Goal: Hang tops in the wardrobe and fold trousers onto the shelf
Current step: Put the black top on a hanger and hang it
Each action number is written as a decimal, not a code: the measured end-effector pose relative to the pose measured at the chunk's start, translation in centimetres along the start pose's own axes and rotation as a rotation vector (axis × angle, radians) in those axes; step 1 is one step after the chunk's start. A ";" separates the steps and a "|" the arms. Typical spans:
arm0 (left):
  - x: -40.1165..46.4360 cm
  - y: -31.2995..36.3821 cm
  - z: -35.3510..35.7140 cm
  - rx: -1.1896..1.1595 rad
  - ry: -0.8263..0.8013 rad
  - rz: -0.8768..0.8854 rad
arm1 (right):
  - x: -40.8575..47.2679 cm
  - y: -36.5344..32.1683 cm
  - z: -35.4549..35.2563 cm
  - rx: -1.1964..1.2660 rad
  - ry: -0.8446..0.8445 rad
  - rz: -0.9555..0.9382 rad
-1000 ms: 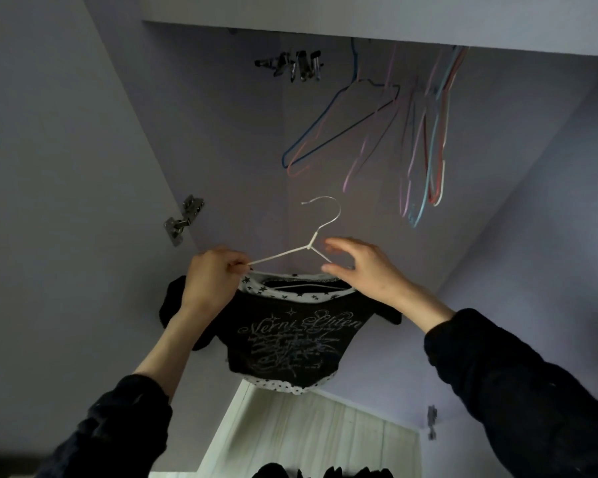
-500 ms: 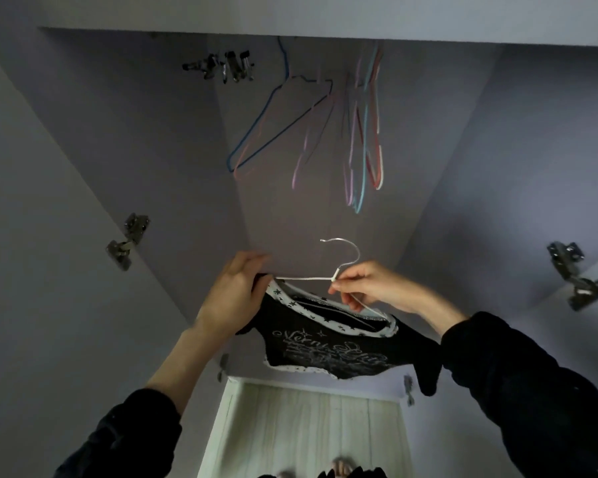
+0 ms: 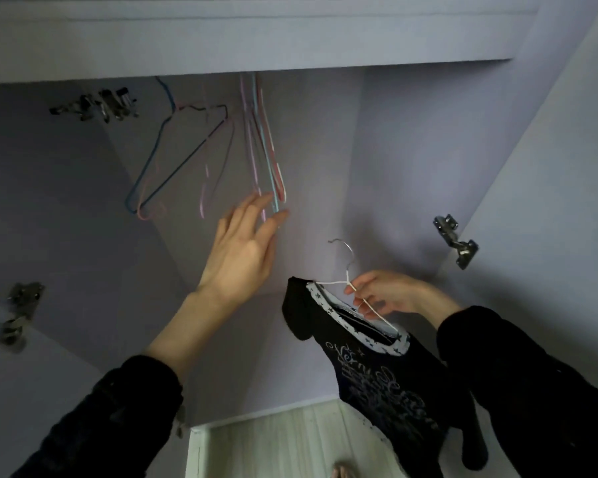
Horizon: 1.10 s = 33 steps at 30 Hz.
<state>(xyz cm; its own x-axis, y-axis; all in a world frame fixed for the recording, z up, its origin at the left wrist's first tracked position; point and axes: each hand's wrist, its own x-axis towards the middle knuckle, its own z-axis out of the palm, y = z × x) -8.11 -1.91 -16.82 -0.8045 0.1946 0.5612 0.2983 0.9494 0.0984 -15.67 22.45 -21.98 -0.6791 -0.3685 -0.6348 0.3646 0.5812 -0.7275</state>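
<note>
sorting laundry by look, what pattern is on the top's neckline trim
White with small dark stars, on the black top; head view.

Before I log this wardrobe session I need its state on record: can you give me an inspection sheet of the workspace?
Surface: lilac wardrobe interior, pale wood floor below.
Job's things: black printed top on a white wire hanger, not yet hung up.
Clutter: empty coloured hangers hanging from above.
Hands: left hand open, fingers reaching to the empty hangers' lower ends; right hand pinches the white hanger below its hook.
Cables: nothing seen.
Surroundings: metal door hinges on both sides; dark sleeves on both arms.
</note>
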 end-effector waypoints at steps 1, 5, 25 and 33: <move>0.9 0.1 -0.1 0.031 0.013 0.030 | 0.1 -0.3 -0.3 0.023 0.024 -0.006; 4.9 1.0 -0.7 0.171 0.055 0.083 | 0.2 -2.7 -2.4 0.193 0.094 -0.063; 17.7 1.8 -0.3 0.595 0.337 0.030 | 8.1 -19.0 -15.6 0.595 0.188 -0.444; 17.8 1.7 0.3 0.674 0.370 0.005 | 11.8 -20.1 -17.3 0.698 0.216 -0.451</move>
<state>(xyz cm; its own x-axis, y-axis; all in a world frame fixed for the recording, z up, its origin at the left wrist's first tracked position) -22.10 3.21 -6.91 -0.5445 0.2165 0.8104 -0.1718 0.9168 -0.3604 -42.09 18.97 -10.33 -0.9341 -0.2692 -0.2344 0.2908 -0.1929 -0.9371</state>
